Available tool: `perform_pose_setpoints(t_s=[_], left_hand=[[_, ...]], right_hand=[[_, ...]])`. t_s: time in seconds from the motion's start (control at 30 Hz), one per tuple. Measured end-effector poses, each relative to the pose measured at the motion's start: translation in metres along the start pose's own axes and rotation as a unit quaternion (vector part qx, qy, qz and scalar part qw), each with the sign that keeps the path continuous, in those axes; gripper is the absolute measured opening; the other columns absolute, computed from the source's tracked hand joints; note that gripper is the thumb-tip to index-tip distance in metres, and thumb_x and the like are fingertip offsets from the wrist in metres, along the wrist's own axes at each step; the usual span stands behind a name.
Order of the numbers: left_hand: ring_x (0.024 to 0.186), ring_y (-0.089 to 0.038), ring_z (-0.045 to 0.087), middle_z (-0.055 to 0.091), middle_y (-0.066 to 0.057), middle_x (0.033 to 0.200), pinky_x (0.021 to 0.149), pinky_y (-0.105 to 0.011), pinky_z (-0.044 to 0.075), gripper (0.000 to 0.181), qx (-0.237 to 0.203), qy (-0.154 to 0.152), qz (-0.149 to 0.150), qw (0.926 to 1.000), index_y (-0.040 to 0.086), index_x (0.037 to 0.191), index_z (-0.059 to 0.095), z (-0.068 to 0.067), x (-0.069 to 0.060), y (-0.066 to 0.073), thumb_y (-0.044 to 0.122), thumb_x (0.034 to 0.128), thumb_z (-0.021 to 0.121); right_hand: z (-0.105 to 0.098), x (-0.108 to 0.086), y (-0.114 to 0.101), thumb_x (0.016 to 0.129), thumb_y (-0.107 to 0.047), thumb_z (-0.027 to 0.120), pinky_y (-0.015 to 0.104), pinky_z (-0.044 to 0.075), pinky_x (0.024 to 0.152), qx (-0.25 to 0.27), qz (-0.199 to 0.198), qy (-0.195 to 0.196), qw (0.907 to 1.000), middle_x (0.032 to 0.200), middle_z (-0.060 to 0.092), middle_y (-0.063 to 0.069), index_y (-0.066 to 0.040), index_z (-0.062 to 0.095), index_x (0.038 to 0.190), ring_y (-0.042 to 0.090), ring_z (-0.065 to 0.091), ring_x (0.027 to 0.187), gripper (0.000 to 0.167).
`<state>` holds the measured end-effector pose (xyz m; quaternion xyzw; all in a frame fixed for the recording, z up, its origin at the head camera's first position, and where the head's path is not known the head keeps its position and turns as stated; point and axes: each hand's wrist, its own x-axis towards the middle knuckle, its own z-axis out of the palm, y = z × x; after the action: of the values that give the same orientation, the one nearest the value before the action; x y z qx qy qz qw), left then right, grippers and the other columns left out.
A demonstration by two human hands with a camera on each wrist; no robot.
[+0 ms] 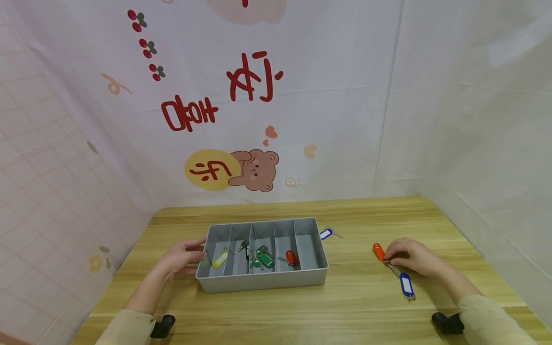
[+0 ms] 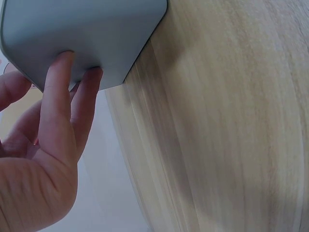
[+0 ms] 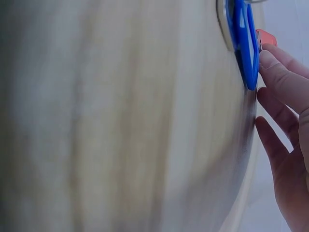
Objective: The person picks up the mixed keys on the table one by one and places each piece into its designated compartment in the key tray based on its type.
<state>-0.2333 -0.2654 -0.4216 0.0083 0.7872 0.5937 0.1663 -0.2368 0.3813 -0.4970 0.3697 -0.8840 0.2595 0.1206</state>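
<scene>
A grey tray (image 1: 263, 282) with five compartments stands on the table. My left hand (image 1: 183, 258) holds its left end, the thumb at the rim and fingertips against the end wall (image 2: 111, 43). On the right, my right hand (image 1: 411, 256) pinches the ring or key by a red key tag (image 1: 378, 251); the fingers hide part of it. A blue key tag (image 1: 406, 285) lies just in front of that hand, also large in the right wrist view (image 3: 246, 46). From the left, the compartments hold a yellow tag (image 1: 220, 258), a key (image 1: 242, 246), green tags (image 1: 265, 258) and a red tag (image 1: 291, 258); the rightmost is bare.
Another blue key tag (image 1: 326, 234) with a key lies against the tray's right side. The wooden table (image 1: 276, 316) backs onto a printed cloth (image 1: 336, 120), which also rises at both sides.
</scene>
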Motion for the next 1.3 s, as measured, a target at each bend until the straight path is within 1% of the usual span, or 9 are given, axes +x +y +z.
perform_pose_setpoints(t_s=[0.13,0.53,0.67,0.83,0.97,1.07,1.13,1.2,1.3], left_hand=[[0.101,-0.034,0.065,0.042,-0.039,0.139,0.077,-0.045,0.059,0.064,0.000,-0.001,0.001,1.0000,-0.007,0.151,0.030,0.0001,-0.0005,0.0005,0.001,0.0942,0.059],[0.101,-0.033,0.065,0.042,-0.038,0.139,0.077,-0.045,0.058,0.064,0.004,0.004,-0.003,1.0000,-0.006,0.151,0.031,0.0003,-0.0014,0.0018,0.002,0.0938,0.060],[0.102,-0.034,0.065,0.042,-0.039,0.139,0.078,-0.045,0.058,0.064,0.003,0.005,-0.003,1.0000,-0.007,0.150,0.031,0.0008,-0.0019,0.0019,0.001,0.0937,0.059],[0.103,-0.035,0.065,0.043,-0.039,0.139,0.078,-0.045,0.058,0.064,0.000,0.002,0.000,1.0000,-0.008,0.150,0.030,0.0013,-0.0022,0.0027,0.000,0.0936,0.058],[0.103,-0.035,0.065,0.042,-0.039,0.139,0.078,-0.045,0.058,0.064,-0.001,0.001,0.001,1.0000,-0.009,0.150,0.029,0.0013,-0.0019,0.0025,0.000,0.0935,0.058],[0.103,-0.035,0.065,0.042,-0.039,0.139,0.078,-0.045,0.058,0.064,-0.001,0.001,0.001,1.0000,-0.008,0.150,0.029,0.0012,-0.0018,0.0021,0.000,0.0936,0.058],[0.102,-0.035,0.065,0.042,-0.039,0.139,0.078,-0.045,0.058,0.064,0.000,0.001,0.001,1.0000,-0.008,0.150,0.030,0.0011,-0.0017,0.0017,0.000,0.0936,0.058],[0.102,-0.035,0.065,0.042,-0.039,0.139,0.077,-0.044,0.059,0.064,0.001,0.000,0.002,1.0000,-0.008,0.150,0.030,0.0008,-0.0016,0.0015,0.000,0.0938,0.058],[0.102,-0.035,0.065,0.043,-0.039,0.138,0.078,-0.044,0.059,0.064,0.002,-0.001,0.003,1.0000,-0.008,0.150,0.029,0.0003,-0.0014,0.0011,0.000,0.0941,0.058]], right_hand=[[0.0002,0.0006,0.0007,0.076,-0.002,0.083,0.015,0.043,0.082,-0.010,0.003,0.002,0.9999,0.096,0.068,-0.011,-0.027,0.074,0.093,0.009,0.060,0.090,0.031],[-0.0018,0.0046,-0.0005,0.078,-0.004,0.082,0.026,0.053,0.073,-0.040,0.022,-0.011,0.9989,0.092,0.065,-0.017,-0.031,0.071,0.089,0.004,0.060,0.085,0.031],[-0.0017,0.0066,-0.0018,0.076,-0.001,0.082,0.025,0.053,0.070,-0.044,0.013,-0.011,0.9989,0.090,0.064,-0.018,-0.030,0.071,0.087,0.002,0.059,0.082,0.032],[-0.0021,0.0085,-0.0037,0.075,0.001,0.082,0.021,0.052,0.068,-0.043,-0.011,-0.006,0.9990,0.089,0.064,-0.016,-0.026,0.071,0.086,0.000,0.058,0.080,0.032],[-0.0020,0.0094,-0.0047,0.075,0.002,0.082,0.022,0.052,0.067,-0.057,-0.022,-0.009,0.9981,0.089,0.063,-0.015,-0.026,0.069,0.085,0.000,0.056,0.080,0.032],[-0.0021,0.0092,-0.0052,0.076,0.001,0.082,0.023,0.052,0.067,-0.066,-0.022,-0.011,0.9975,0.089,0.062,-0.016,-0.026,0.068,0.085,0.001,0.056,0.080,0.032],[-0.0025,0.0085,-0.0057,0.077,0.000,0.082,0.024,0.052,0.067,-0.070,-0.013,-0.013,0.9974,0.089,0.062,-0.016,-0.027,0.068,0.085,0.001,0.056,0.080,0.031],[-0.0031,0.0078,-0.0062,0.079,-0.002,0.081,0.026,0.052,0.067,-0.062,0.007,-0.018,0.9979,0.088,0.062,-0.016,-0.027,0.068,0.085,0.001,0.056,0.081,0.028],[-0.0035,0.0078,-0.0077,0.084,-0.010,0.079,0.026,0.052,0.066,-0.030,0.061,-0.032,0.9972,0.086,0.063,-0.016,-0.025,0.069,0.087,0.000,0.057,0.079,0.019]])
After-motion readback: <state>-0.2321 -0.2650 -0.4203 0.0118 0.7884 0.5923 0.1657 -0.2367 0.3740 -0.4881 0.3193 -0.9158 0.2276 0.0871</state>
